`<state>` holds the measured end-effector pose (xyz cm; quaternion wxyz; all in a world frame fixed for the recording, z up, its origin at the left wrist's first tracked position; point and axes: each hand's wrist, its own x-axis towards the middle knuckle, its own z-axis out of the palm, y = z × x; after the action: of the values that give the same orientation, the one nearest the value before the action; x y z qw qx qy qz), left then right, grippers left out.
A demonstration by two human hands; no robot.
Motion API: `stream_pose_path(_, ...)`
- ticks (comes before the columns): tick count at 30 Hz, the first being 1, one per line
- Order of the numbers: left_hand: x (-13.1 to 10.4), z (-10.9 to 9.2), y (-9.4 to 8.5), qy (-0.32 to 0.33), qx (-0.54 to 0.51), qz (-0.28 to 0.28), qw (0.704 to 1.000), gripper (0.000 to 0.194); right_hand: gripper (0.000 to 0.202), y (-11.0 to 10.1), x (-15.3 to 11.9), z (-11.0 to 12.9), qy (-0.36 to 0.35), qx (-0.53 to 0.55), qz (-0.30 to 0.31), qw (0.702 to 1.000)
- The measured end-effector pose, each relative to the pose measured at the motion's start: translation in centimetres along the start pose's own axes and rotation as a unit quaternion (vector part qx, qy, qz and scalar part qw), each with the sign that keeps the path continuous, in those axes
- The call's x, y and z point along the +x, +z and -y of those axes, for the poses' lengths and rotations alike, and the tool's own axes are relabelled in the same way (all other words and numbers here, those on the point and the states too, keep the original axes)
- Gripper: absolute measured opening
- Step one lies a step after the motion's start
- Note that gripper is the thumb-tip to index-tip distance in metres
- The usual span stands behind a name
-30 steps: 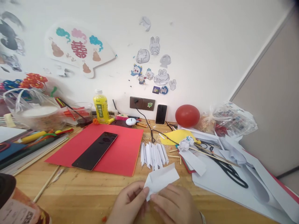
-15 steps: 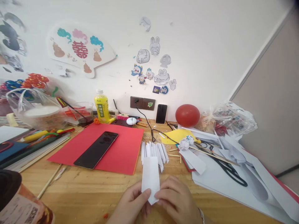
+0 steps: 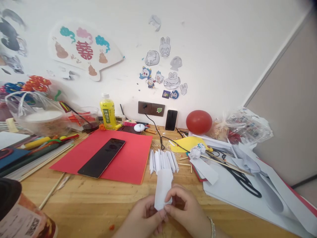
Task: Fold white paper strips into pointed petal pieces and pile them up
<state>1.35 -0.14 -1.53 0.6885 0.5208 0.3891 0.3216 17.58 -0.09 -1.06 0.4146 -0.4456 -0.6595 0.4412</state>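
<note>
Both hands hold one white paper strip (image 3: 162, 185) above the wooden table, close to its front. My left hand (image 3: 146, 213) is closed on the strip's lower left end, thumb on top. My right hand (image 3: 184, 205) pinches the lower right edge between thumb and index finger, and the paper bends there. Just beyond the strip's upper end lies a row of several folded white paper pieces (image 3: 162, 160). Some of my left fingers are hidden behind the paper.
Left of the hands, a black phone (image 3: 102, 158) lies on red paper (image 3: 135, 158). A dark-lidded cup (image 3: 24, 215) stands front left. On the right are black-handled scissors (image 3: 244, 181) over white sheets (image 3: 223, 198). A yellow bottle (image 3: 108, 112) and red balloon (image 3: 199, 121) stand by the wall.
The strip has shifted slightly right and become tilted and bent. My right hand has moved its pinch up the strip's right edge; my left thumb has slid right along its lower end.
</note>
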Motion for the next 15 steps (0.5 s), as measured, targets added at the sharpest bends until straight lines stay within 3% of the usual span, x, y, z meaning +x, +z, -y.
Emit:
stream_pose_path(9, -0.03, 0.19, -0.04, -0.011, -0.002, -0.008, 1.0, 0.036, 0.012, 0.35, 0.01, 0.31, 0.026, -0.006, -0.003, 1.0)
stream_pose_path(15, 0.09, 0.11, -0.09, -0.019, -0.008, -0.003, 1.0, 0.051, 0.007, -0.21, 0.11, 0.15, 0.02, 0.013, 0.021, 1.0)
